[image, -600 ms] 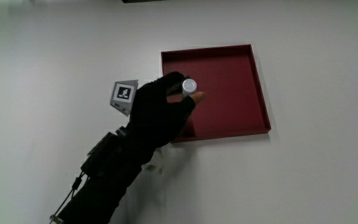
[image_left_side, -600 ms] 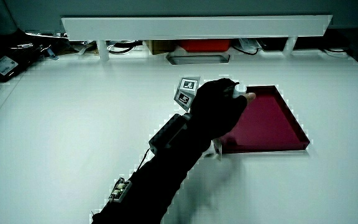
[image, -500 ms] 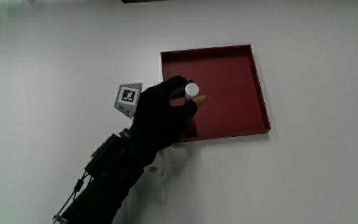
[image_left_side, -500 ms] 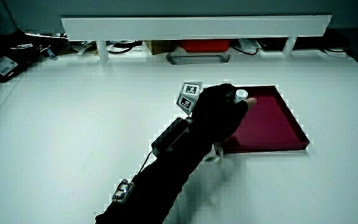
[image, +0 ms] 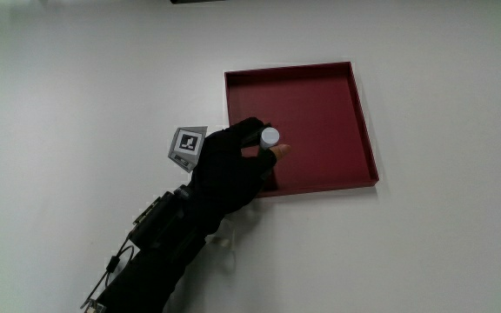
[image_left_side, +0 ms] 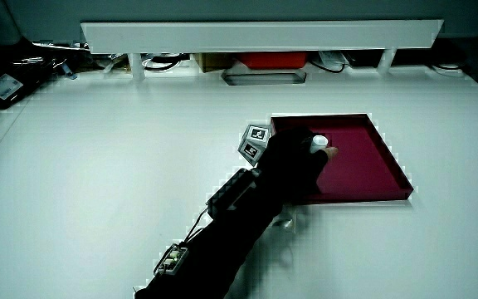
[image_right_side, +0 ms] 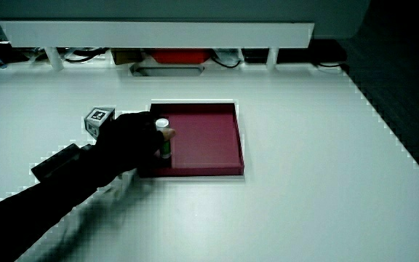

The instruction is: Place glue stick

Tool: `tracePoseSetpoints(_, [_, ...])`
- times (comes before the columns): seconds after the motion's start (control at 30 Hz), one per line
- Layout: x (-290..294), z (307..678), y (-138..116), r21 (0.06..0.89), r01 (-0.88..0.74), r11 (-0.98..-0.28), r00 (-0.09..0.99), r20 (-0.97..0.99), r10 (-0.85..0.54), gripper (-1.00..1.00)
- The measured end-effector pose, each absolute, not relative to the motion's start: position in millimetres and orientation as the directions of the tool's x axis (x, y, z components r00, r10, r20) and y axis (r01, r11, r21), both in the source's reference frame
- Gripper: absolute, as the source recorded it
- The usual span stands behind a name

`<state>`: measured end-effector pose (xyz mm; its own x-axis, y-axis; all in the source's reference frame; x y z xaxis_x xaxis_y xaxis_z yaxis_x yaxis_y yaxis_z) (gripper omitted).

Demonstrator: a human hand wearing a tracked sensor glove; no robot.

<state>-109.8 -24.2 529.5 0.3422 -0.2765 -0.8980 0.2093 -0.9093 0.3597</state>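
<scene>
A glue stick (image: pixel 270 136) with a pale round cap stands upright inside the dark red tray (image: pixel 337 96), near the tray's edge closest to the person. The gloved hand (image: pixel 233 165) is shut on the glue stick, fingers wrapped round its body, and reaches over the tray's rim. In both side views the glue stick (image_left_side: pixel 319 142) (image_right_side: pixel 163 136) shows its white cap above the hand (image_left_side: pixel 293 162) (image_right_side: pixel 129 142); a green part of its body shows below the cap. The patterned cube (image: pixel 186 143) sits on the back of the hand.
A low white partition (image_left_side: pixel 264 35) runs along the table's edge farthest from the person, with cables and a red box under it. The white table (image: pixel 76 87) surrounds the tray (image_right_side: pixel 209 138). Most of the tray's floor is bare.
The hand has carried the glue stick a little nearer to the person and lower into the tray. The forearm shifted with it.
</scene>
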Motion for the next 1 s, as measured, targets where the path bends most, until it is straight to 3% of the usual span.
tracePoseSetpoints(0.27, [-113.4,536.0,-23.6,0.378,0.196,-0.905,0.294,-0.903,-0.313,0.00])
tracePoseSetpoints(0.4, [-113.2,535.9,-24.2,0.390,0.191,-0.901,0.325,-0.891,-0.317,0.00])
tracePoseSetpoints(1.0, [-113.1,533.8,-21.4,0.386,0.189,-0.903,0.302,-0.898,-0.320,-0.67])
